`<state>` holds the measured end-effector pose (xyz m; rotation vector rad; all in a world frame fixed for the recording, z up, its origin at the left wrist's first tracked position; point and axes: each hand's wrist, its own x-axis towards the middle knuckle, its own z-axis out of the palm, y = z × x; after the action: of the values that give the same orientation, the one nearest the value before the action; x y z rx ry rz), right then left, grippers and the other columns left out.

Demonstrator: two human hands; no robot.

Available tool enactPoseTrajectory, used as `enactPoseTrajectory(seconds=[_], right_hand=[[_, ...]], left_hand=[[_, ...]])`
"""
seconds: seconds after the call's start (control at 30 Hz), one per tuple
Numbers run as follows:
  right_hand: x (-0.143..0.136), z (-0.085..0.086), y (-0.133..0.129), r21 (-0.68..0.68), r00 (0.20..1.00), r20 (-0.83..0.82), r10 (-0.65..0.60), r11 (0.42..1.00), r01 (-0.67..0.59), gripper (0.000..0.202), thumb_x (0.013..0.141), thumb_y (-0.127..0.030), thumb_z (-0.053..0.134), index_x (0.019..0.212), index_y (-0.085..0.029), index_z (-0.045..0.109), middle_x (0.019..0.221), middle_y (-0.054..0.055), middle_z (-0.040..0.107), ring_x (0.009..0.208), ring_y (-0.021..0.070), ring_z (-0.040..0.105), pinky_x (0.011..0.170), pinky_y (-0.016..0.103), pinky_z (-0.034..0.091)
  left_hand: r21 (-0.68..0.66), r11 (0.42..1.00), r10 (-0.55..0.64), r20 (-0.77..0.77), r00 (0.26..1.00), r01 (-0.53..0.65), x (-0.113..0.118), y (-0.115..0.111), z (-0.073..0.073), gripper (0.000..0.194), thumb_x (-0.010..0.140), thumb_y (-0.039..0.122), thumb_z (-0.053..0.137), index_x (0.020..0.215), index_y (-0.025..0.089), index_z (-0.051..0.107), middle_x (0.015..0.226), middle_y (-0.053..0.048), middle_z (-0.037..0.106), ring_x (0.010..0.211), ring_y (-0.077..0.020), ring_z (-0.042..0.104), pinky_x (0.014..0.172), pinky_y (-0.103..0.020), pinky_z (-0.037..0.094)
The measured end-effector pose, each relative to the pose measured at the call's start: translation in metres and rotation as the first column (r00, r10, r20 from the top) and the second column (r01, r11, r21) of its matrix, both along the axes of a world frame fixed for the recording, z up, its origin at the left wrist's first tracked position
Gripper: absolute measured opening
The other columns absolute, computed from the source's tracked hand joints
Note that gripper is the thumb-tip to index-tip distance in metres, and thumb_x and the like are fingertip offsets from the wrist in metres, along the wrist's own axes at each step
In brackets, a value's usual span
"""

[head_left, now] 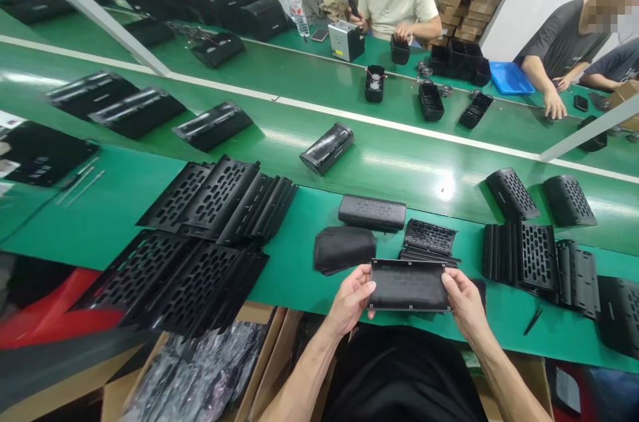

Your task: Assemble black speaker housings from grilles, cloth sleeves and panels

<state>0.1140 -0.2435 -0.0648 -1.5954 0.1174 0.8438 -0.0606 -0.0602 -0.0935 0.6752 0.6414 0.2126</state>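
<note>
Above the front edge of the green bench, a black speaker grille (410,287) is held level between my hands, its hollow inner side up. Faint slots show through dark mesh lying in it. My left hand (351,299) pinches its left end, thumb on top. Its right end is gripped by my right hand (464,299) in the same way. Just beyond lie a stack of black mesh sheets (344,249), a closed slotted grille (372,211) and a small pile of slotted grilles (430,237).
Stacks of grille panels (212,202) cover the left bench; more grilles (538,255) and black tweezers (533,321) lie right. Speaker housings (327,148) sit on the green conveyor (399,172) beyond. Co-workers sit across it. An open carton (200,375) of plastic-wrapped parts stands below left.
</note>
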Motion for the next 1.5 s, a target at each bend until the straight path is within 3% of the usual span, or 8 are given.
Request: enactPoseTrajectory(seconds=[0.57,0.9,1.03,1.17,1.33,1.5], right_hand=[[0.003,-0.002,0.002,0.0,0.999,0.045,0.009,1.0,-0.009,0.049,0.067,-0.063,0.088,0.088,-0.021,0.073,0.074,0.001,0.071,0.062,0.0165,0.058,0.056,0.027,0.046],[0.004,0.006,0.0,-0.019,0.995,0.085,0.045,0.999,-0.043,0.054,0.068,-0.069,0.084,0.097,-0.025,0.073,0.056,-0.004,0.057,0.047,0.0131,0.043,0.046,0.026,0.034],[0.005,0.006,0.0,-0.005,0.996,0.091,-0.014,1.0,0.015,0.053,0.068,-0.067,0.086,0.097,-0.023,0.072,0.053,-0.007,0.048,0.046,0.0099,0.035,0.045,0.024,0.028],[0.006,0.007,0.0,0.017,0.996,0.085,-0.039,0.999,0.037,0.052,0.067,-0.063,0.089,0.096,-0.024,0.072,0.06,-0.005,0.054,0.052,0.0116,0.042,0.051,0.025,0.034],[0.009,0.011,0.004,0.021,0.991,0.122,-0.048,0.999,0.046,0.051,0.06,-0.058,0.094,0.091,-0.024,0.071,0.073,-0.002,0.065,0.064,0.0154,0.054,0.06,0.027,0.043],[0.011,0.01,0.008,0.022,0.995,0.097,-0.029,0.999,0.027,0.05,0.062,-0.058,0.093,0.093,-0.025,0.072,0.079,0.001,0.071,0.069,0.019,0.061,0.066,0.031,0.049]], left_hand=[[-0.002,1.0,0.014,0.015,1.0,-0.014,0.0,-0.001,0.0,0.046,0.074,0.04,0.086,0.105,0.018,0.059,0.08,0.002,0.063,0.05,-0.0069,0.053,0.036,-0.017,0.046],[0.044,0.999,-0.001,0.096,0.995,-0.004,-0.007,0.0,0.006,0.053,0.074,0.042,0.086,0.115,0.019,0.062,0.089,-0.002,0.063,0.053,-0.0089,0.056,0.041,-0.021,0.048],[0.111,0.994,-0.028,0.126,0.992,0.014,-0.01,0.002,0.012,0.052,0.074,0.043,0.086,0.114,0.019,0.063,0.09,-0.005,0.067,0.064,-0.0132,0.062,0.057,-0.025,0.054],[0.148,0.989,-0.04,0.14,0.989,0.019,-0.013,0.004,0.015,0.05,0.076,0.042,0.086,0.114,0.019,0.063,0.09,-0.005,0.069,0.066,-0.0135,0.063,0.068,-0.029,0.056],[0.157,0.988,-0.03,0.139,0.99,0.008,-0.014,0.005,0.016,0.049,0.076,0.041,0.087,0.113,0.019,0.063,0.09,-0.005,0.068,0.068,-0.0139,0.063,0.068,-0.028,0.056],[0.148,0.989,-0.009,0.121,0.993,-0.009,-0.012,0.006,0.018,0.05,0.073,0.04,0.089,0.111,0.02,0.063,0.091,-0.004,0.067,0.069,-0.0135,0.063,0.067,-0.027,0.056]])
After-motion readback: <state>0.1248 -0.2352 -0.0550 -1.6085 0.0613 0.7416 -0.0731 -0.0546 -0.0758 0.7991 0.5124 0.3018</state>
